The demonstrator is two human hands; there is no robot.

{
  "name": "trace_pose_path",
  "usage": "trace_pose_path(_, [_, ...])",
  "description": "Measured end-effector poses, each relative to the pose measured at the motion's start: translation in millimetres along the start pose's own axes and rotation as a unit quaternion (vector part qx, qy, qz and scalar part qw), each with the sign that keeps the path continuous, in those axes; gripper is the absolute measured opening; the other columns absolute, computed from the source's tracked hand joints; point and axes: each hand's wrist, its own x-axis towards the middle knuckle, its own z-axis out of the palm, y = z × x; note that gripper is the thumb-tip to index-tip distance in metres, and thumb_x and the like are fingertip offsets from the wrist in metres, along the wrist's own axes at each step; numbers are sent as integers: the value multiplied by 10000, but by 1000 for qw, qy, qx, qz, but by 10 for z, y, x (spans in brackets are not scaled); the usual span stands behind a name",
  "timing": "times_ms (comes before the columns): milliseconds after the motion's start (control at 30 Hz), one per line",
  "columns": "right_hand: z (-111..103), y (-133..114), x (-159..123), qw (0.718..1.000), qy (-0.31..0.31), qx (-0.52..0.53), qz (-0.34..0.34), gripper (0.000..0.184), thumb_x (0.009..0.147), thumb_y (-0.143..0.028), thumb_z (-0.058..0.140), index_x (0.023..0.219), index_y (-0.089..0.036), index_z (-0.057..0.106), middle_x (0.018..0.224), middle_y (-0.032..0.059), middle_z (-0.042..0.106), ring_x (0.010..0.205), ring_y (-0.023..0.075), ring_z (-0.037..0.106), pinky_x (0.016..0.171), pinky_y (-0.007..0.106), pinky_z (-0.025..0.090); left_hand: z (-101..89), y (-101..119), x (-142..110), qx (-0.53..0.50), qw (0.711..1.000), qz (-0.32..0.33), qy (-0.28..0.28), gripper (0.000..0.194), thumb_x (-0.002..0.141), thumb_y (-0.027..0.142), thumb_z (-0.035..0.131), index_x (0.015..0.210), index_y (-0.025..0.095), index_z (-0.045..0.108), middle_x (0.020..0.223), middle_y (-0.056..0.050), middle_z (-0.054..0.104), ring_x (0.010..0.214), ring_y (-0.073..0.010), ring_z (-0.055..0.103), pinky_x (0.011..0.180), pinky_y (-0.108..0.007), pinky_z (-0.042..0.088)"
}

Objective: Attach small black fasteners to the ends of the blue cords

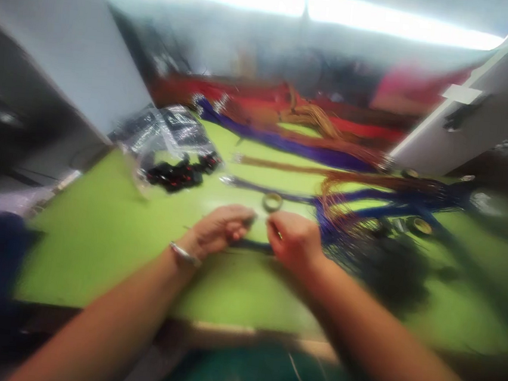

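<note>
My left hand [221, 229], with a silvery bracelet at the wrist, is closed in a pinch over the middle of the green table. A small dark piece shows at its fingertips, too blurred to name. Facing it, my right hand [297, 236] has its fingers curled together, and what they hold is hidden. Just beyond the two hands lies a roll of tape [272, 202]. Under them a dark strand [253, 245] runs across the tabletop. To the right of my right hand spreads a tangle of blue and brown wires [336, 216].
Black connectors [177, 174] lie by clear plastic bags [170, 128] on the green table [96, 247], back left. Long bundles of blue and orange wires [294, 143] stretch across the back. A second tape roll [420, 225] sits right. Grey panels [79, 48] flank the table.
</note>
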Motion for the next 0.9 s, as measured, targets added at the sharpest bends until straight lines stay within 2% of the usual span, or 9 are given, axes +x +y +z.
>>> trace_pose_path(267, [28, -8, -17, 999, -23, 23, -2, 242, 879, -240, 439, 714, -175, 604, 629, 24, 611, 602, 120, 502, 587, 250, 290, 7, -4, -16, 38, 999, -1, -14, 226, 681, 258, 733, 797, 88, 641, 638, -16, 562, 441, -14, 447, 370, -108, 321])
trace_pose_path(667, [-28, -29, 26, 991, -2, -70, -111, 226, 805, -88, 396, 623, -178, 495, 518, 15, 469, 526, 142, 336, 554, 300, 184, 57, 5, -26, 32, 999, -3, 8, 215, 666, 257, 733, 708, 98, 594, 564, 18, 500, 389, -8, 409, 333, -109, 273])
trace_pose_path(900, [38, -8, 2, 994, 11, -55, -96, 246, 823, -90, 393, 626, -176, 512, 524, 13, 482, 520, 136, 359, 551, 296, 209, 37, -38, -8, 46, 999, 13, -1, 229, 678, 279, 730, 715, 95, 598, 577, 6, 506, 415, -15, 421, 349, -114, 281])
